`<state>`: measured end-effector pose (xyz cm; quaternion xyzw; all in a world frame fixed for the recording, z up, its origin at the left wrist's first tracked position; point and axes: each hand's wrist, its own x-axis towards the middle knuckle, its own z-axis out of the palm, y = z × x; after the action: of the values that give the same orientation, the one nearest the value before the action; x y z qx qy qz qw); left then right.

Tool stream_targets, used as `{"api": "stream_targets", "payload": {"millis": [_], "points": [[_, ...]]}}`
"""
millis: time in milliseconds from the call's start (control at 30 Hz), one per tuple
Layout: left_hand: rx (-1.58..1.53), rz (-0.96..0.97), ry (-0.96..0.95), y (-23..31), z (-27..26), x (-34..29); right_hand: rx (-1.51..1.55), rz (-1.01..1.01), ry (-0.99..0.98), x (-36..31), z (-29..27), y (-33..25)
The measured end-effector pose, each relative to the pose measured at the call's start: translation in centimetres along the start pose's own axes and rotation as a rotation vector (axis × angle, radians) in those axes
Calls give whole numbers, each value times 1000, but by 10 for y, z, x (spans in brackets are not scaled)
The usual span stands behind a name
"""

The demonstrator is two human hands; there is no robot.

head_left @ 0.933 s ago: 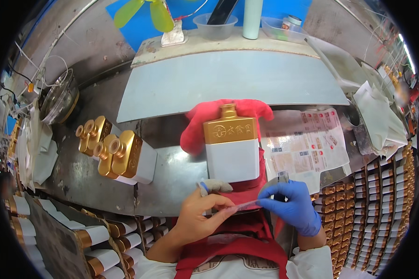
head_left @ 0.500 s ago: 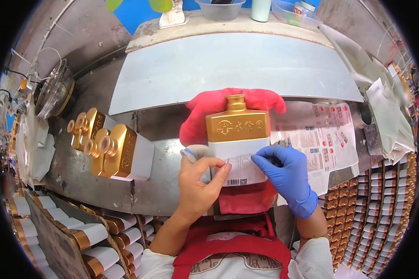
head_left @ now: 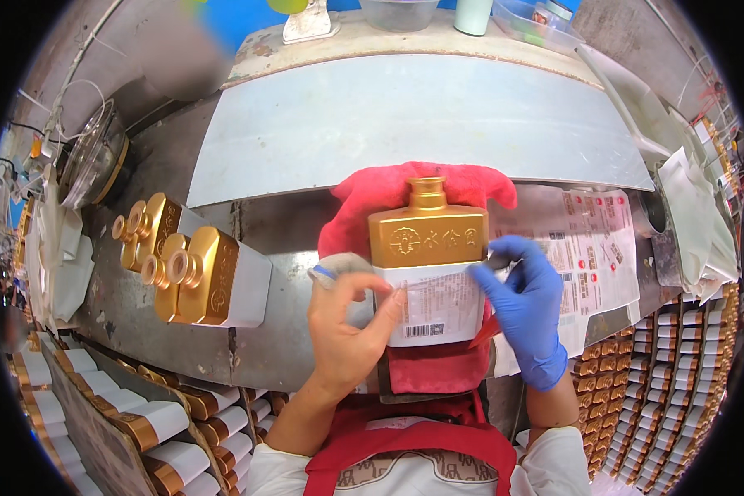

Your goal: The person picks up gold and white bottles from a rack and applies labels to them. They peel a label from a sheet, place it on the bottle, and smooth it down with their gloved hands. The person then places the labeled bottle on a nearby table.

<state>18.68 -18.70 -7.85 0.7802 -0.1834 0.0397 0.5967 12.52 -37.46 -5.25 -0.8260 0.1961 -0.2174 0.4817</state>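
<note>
A bottle (head_left: 428,240) with a gold top and white body lies on a red cloth (head_left: 355,198), its neck pointing away from me. On its white front is a clear printed label (head_left: 434,310) with a barcode. My bare left hand (head_left: 347,331) has its thumb and forefinger close together at the label's left edge, slightly blurred. A pale grey item with a blue mark (head_left: 339,269) shows beyond those fingers. My right hand (head_left: 525,302), in a blue glove, has its thumb at the bottle's right edge and its fingers apart. A small red point sticks out below it.
Several similar gold-and-white bottles (head_left: 211,277) stand at the left on the grey table (head_left: 293,339). Printed label sheets (head_left: 591,248) lie to the right. A pale board (head_left: 422,124) spans the far side. Racks of bottles (head_left: 670,364) flank me at both sides.
My right hand has moved off the label's edge to the right and its fingers have spread. My left hand has shifted slightly left. The label now lies flatter on the bottle.
</note>
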Motion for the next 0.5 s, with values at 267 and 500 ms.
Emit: {"api": "stream_targets", "payload": {"millis": [267,500], "points": [[-506,-151,-252,-2,19,-15,177,248,-190,-25,-3,5],[-467,-131,-266,-8,27,-15,340,350,-244,-26,13,16]]}}
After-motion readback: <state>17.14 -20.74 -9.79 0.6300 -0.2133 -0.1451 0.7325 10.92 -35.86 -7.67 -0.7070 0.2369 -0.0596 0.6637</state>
